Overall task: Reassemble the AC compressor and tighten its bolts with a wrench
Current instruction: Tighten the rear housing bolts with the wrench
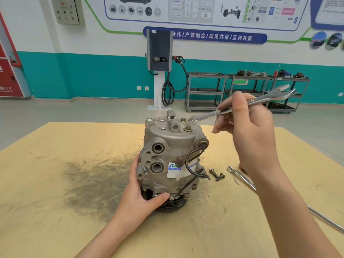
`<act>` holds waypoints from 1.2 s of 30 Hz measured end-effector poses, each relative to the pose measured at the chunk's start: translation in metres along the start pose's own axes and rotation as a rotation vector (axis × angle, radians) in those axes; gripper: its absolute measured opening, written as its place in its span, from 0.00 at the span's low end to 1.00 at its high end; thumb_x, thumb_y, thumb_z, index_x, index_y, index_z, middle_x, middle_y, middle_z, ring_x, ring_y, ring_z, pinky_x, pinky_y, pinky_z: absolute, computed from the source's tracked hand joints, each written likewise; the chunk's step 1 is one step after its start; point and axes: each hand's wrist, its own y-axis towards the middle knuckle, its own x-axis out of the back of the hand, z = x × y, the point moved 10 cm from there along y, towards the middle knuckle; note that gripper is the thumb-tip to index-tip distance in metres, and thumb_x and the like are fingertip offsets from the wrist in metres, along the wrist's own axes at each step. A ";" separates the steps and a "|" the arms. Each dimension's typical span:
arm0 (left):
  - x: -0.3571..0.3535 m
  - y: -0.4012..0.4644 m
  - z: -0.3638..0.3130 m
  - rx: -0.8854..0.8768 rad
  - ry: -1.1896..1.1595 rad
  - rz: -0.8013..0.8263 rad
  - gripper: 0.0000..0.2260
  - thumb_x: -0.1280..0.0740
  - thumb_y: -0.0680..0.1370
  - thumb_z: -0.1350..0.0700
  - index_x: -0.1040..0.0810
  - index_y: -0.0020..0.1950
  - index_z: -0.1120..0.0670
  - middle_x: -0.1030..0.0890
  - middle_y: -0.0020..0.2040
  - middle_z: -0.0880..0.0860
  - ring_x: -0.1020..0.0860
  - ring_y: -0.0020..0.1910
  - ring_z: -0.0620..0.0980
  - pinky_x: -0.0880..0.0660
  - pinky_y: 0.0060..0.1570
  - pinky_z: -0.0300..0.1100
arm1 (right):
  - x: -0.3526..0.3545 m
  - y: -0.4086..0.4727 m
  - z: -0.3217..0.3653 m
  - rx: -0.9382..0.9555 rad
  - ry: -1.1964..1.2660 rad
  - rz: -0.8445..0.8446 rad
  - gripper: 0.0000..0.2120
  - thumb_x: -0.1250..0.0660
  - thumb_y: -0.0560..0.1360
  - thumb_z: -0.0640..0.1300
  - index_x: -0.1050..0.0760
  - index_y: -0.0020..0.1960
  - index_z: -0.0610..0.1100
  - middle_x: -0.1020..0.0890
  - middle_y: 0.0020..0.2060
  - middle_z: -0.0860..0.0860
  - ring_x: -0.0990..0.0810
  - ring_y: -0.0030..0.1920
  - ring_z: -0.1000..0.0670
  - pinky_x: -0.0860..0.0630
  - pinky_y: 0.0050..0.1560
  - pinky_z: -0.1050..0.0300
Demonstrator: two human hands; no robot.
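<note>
The AC compressor (172,161) stands upright on its pulley end at the centre of the tan table (55,183), its flat rear cover facing up. The left hand (141,194) grips the body low down at about 8 o'clock, thumb curled across the front just above the pulley and the fingers wrapped around the far side. The right hand (245,123) is raised at 2 o'clock of the compressor, fingers pinching the shank of a wrench (240,107); the tool slants down toward 8 o'clock, its blurred lower end just beside the two bolts (186,124) seated on the cover, and whether it touches either I cannot tell. Two loose bolts (217,175) lie on the table at 4 o'clock of the compressor, near its black wire. A second wrench (242,177) rests farther out at 4 o'clock, partly hidden under the right forearm. A dark grease smear (93,181) stains the table at 9 o'clock.
</note>
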 end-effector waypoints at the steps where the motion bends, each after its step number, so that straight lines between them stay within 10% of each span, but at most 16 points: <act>1: 0.000 0.000 0.000 0.000 -0.003 0.001 0.57 0.23 0.58 0.36 0.53 0.79 0.41 0.28 0.69 0.38 0.28 0.62 0.28 0.35 0.53 0.18 | 0.001 0.002 -0.009 -0.064 0.053 0.007 0.17 0.46 0.84 0.48 0.26 0.43 0.43 0.23 0.27 0.50 0.22 0.30 0.50 0.22 0.34 0.57; 10: -0.001 -0.001 -0.002 0.000 -0.008 0.012 0.57 0.23 0.58 0.35 0.53 0.78 0.40 0.28 0.69 0.38 0.29 0.63 0.28 0.35 0.53 0.18 | -0.002 0.003 -0.041 -0.237 0.184 0.043 0.17 0.46 0.83 0.50 0.26 0.43 0.42 0.22 0.27 0.50 0.22 0.30 0.51 0.21 0.35 0.56; 22: 0.001 -0.001 -0.001 0.004 -0.005 -0.001 0.54 0.23 0.58 0.35 0.52 0.76 0.34 0.29 0.69 0.35 0.30 0.63 0.27 0.36 0.53 0.17 | -0.035 -0.028 0.044 0.438 -0.467 0.012 0.10 0.36 0.77 0.51 0.26 0.41 0.46 0.26 0.28 0.57 0.23 0.31 0.55 0.30 0.31 0.72; 26: 0.000 -0.001 0.000 0.008 0.003 0.000 0.53 0.24 0.58 0.35 0.53 0.74 0.33 0.28 0.67 0.34 0.29 0.62 0.27 0.36 0.53 0.17 | -0.016 -0.016 0.029 0.211 -0.230 -0.036 0.11 0.37 0.79 0.52 0.26 0.42 0.47 0.21 0.29 0.53 0.22 0.30 0.52 0.23 0.32 0.55; 36: -0.001 -0.002 -0.004 0.009 -0.021 -0.002 0.54 0.24 0.57 0.37 0.52 0.75 0.36 0.28 0.65 0.32 0.29 0.61 0.25 0.37 0.51 0.16 | 0.002 0.002 -0.046 -0.318 0.262 -0.009 0.18 0.45 0.83 0.50 0.25 0.43 0.42 0.23 0.27 0.50 0.23 0.31 0.51 0.22 0.35 0.57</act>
